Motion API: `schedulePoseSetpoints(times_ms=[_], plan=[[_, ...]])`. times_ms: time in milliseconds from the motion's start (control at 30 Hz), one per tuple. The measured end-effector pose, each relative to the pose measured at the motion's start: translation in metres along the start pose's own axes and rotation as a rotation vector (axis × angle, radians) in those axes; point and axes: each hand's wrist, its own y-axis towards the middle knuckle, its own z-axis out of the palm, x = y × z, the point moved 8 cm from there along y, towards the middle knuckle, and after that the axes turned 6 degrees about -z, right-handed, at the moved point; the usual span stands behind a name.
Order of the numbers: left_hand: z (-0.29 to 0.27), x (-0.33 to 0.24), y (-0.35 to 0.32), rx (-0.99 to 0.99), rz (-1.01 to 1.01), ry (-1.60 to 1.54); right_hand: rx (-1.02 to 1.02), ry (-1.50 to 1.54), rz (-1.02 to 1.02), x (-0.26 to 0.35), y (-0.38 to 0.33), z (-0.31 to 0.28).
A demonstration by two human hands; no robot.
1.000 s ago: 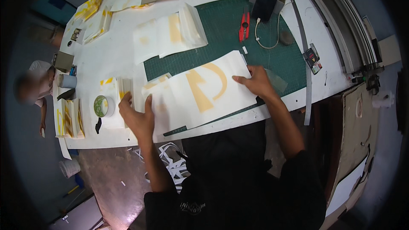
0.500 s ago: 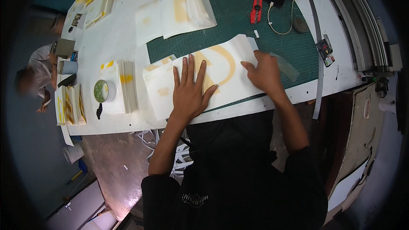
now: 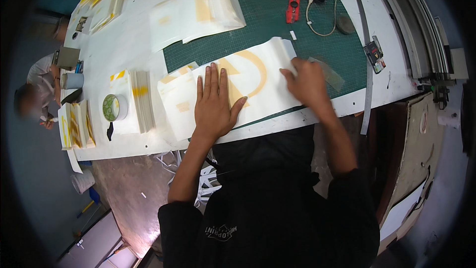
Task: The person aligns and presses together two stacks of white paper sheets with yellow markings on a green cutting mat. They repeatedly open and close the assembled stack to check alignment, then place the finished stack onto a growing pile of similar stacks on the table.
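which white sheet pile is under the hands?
The long sheet with the yellow arc, nearest the table edge; left hand lies flat on it, right hand at its end.

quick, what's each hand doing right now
left hand: open, pressed flat on the white sheet.
right hand: on the sheet's right end; grip cannot be told.

Two hands, the left hand and right hand, lie on one yellow-marked sheet; one tape roll sits left, one red cutter far.
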Motion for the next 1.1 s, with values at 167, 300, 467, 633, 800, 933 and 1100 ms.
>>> schedulePoseSetpoints(times_ms=[167,300,467,633,800,933,1100], plan=[[0.002,0.001,-0.002,-0.009,0.001,0.019,0.353,0.249,0.286,-0.03,0.009,0.003],[0.001,0.001,-0.001,-0.013,0.01,0.026,0.318,0.341,0.299,-0.046,0.002,0.007],[0.0,0.003,-0.003,0.004,0.005,0.02,-0.043,0.017,0.019,-0.005,-0.008,-0.003],[-0.001,0.001,-0.002,-0.003,0.019,0.016,0.402,0.457,0.272,-0.052,-0.007,0.01],[-0.001,0.002,-0.003,0.01,0.016,0.019,0.025,0.019,0.077,0.001,-0.016,-0.01],[-0.003,0.002,-0.004,0.01,0.006,0.023,0.207,0.383,0.213,-0.041,-0.012,0.0],[-0.004,0.001,-0.003,0.02,0.004,0.028,0.208,0.463,0.247,-0.041,-0.016,-0.001]])
